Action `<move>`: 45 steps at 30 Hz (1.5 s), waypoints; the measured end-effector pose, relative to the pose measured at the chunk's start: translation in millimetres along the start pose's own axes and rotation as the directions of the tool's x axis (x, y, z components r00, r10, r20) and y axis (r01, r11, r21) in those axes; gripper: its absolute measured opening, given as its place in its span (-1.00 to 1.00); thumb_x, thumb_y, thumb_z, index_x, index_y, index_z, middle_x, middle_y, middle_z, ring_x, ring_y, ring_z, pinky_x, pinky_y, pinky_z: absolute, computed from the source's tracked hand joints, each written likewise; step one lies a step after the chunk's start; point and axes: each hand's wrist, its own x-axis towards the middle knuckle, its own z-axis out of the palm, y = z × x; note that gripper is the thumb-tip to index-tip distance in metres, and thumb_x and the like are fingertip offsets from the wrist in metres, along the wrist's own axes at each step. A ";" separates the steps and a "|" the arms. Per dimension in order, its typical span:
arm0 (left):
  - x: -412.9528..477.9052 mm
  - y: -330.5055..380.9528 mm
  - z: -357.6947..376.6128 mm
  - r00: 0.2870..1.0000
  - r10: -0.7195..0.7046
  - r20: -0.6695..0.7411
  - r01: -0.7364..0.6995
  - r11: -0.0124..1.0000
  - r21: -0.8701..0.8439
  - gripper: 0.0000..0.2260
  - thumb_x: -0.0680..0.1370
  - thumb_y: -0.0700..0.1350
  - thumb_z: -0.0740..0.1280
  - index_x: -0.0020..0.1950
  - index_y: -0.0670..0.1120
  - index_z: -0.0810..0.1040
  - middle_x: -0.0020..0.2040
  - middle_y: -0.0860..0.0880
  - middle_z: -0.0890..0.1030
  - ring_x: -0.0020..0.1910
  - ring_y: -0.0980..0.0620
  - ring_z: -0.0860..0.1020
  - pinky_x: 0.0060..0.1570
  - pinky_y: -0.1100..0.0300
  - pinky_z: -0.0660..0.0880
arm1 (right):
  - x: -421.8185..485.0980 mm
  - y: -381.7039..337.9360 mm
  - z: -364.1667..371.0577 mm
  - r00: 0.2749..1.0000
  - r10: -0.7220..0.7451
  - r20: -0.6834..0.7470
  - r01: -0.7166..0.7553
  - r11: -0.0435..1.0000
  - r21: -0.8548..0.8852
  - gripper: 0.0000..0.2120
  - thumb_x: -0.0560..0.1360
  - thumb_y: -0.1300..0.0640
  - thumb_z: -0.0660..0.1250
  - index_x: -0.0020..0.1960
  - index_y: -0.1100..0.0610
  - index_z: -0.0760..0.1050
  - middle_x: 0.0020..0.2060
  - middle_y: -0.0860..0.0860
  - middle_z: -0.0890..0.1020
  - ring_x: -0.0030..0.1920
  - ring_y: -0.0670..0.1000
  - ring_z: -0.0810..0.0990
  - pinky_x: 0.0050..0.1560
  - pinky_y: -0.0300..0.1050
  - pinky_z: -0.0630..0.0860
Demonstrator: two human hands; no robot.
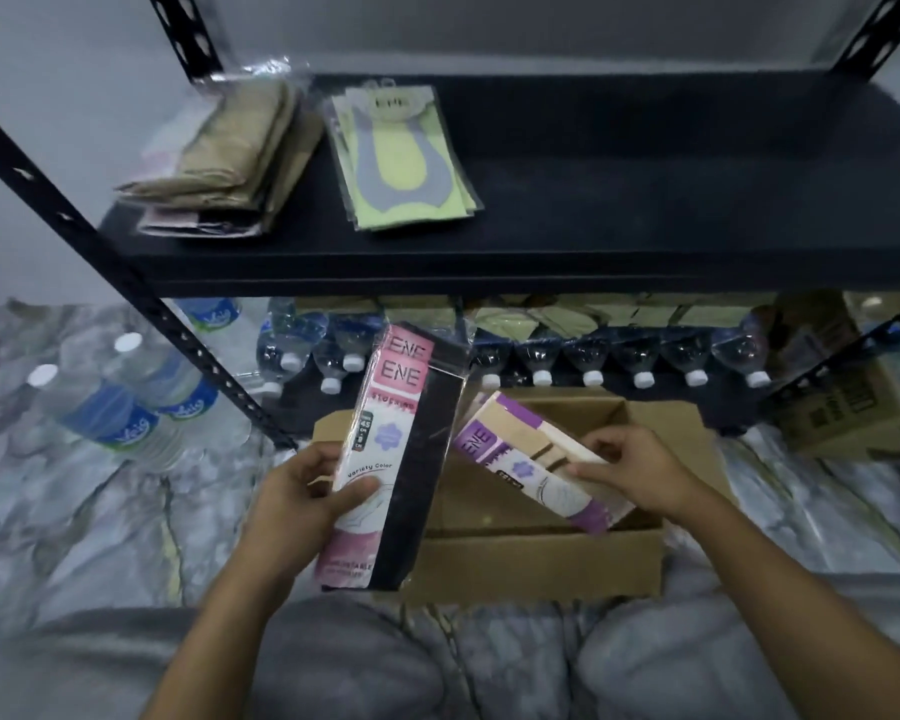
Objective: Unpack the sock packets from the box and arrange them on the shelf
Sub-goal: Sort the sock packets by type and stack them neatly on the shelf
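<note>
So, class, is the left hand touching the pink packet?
Touching. The head view shows the left hand gripping the pink packet, thumb across its front.

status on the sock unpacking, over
Left hand grips pink-black packet; right hand pinches purple packet over box. Beige pile, green pile on shelf. Nothing blocks the way up.

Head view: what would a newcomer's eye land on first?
The two packets in the middle: the left hand grips a pink-and-black sock packet, held up, while the right hand holds a purple-and-beige packet over the open cardboard box. Above, the black shelf carries a beige stack and a yellow-green packet at its left end, and a row of water bottles lies beneath it.
</note>
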 end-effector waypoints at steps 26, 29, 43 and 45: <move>-83.9 108.7 -52.1 0.907 0.321 -0.273 -0.387 0.891 -0.239 -0.60 0.29 -0.09 0.51 0.08 -0.17 0.60 -0.01 -0.13 0.71 -0.01 -0.15 0.68 0.05 -0.03 0.58 | -105.8 -191.4 -15.1 0.948 -0.188 -0.259 0.297 0.815 0.497 -0.75 0.37 0.09 0.45 0.04 0.10 0.58 -0.06 0.03 0.72 -0.05 0.05 0.70 -0.03 0.05 0.63; -67.1 133.4 -61.9 0.898 0.334 -0.286 -0.394 0.899 -0.189 -0.62 0.28 -0.04 0.54 0.04 -0.13 0.61 -0.04 -0.12 0.72 -0.03 -0.15 0.68 0.04 -0.06 0.58 | -89.3 -215.8 -15.2 0.958 -0.179 -0.224 0.276 0.783 0.558 -0.83 0.45 0.19 0.40 0.04 0.12 0.57 -0.12 0.08 0.73 -0.11 0.09 0.72 -0.16 0.00 0.66; 74.2 270.7 -103.7 0.932 0.247 -0.264 -0.244 0.969 0.045 -0.76 0.48 -0.09 0.48 0.06 -0.16 0.58 -0.14 -0.12 0.71 -0.35 -0.03 0.70 -0.40 0.13 0.61 | 74.1 -311.5 -32.1 0.966 -0.084 -0.245 0.189 0.875 0.445 -0.94 0.46 0.23 0.42 -0.16 0.19 0.56 -0.14 0.19 0.68 -0.18 0.15 0.68 -0.05 0.17 0.63; 94.6 277.7 -110.9 0.943 0.228 -0.242 -0.213 0.973 0.087 -0.75 0.47 -0.09 0.49 0.06 -0.19 0.61 -0.16 -0.15 0.71 -0.36 -0.05 0.68 -0.32 0.10 0.62 | 93.2 -314.9 -31.8 0.969 -0.058 -0.241 0.163 0.883 0.440 -0.93 0.45 0.24 0.42 -0.14 0.24 0.56 -0.13 0.20 0.68 -0.17 0.16 0.69 -0.06 0.17 0.63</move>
